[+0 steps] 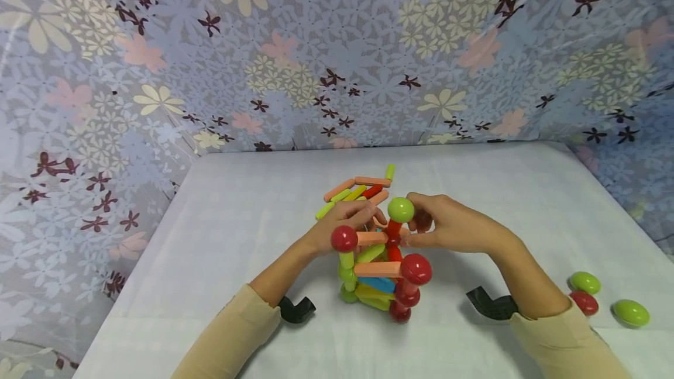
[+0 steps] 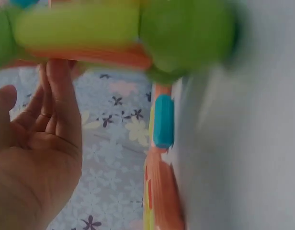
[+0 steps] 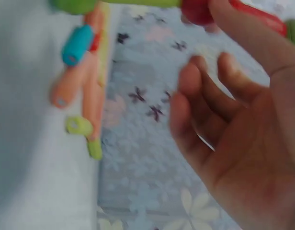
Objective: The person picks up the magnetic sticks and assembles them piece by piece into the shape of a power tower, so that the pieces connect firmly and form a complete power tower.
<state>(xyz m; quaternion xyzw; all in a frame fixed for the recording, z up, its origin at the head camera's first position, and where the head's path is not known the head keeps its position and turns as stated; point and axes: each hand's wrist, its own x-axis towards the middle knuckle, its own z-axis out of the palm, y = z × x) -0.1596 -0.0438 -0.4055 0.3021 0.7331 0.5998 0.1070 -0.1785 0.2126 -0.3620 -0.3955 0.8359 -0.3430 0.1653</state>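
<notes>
A toy frame of balls and ribbed sticks stands on the white table, with red balls (image 1: 416, 269), green balls and orange sticks (image 1: 378, 269). At its far right corner, a red stick (image 1: 393, 228) rises from a small red ball (image 3: 198, 10) to a green ball (image 1: 401, 209). My right hand (image 1: 453, 227) pinches that small red ball between thumb and fingertip, its other fingers loosely bent. Behind the frame's left side is my left hand (image 1: 344, 224), fingers (image 2: 63, 96) extended up to an orange stick, thumb apart. The frame partly hides its fingertips.
Loose sticks (image 1: 372, 181) in orange, green, yellow and red lie behind the frame. Two green balls (image 1: 630, 313) and a red ball (image 1: 583, 303) sit at the right. Black wrist mounts (image 1: 492, 304) show under both forearms. A flowered cloth (image 1: 337, 63) hangs behind the table.
</notes>
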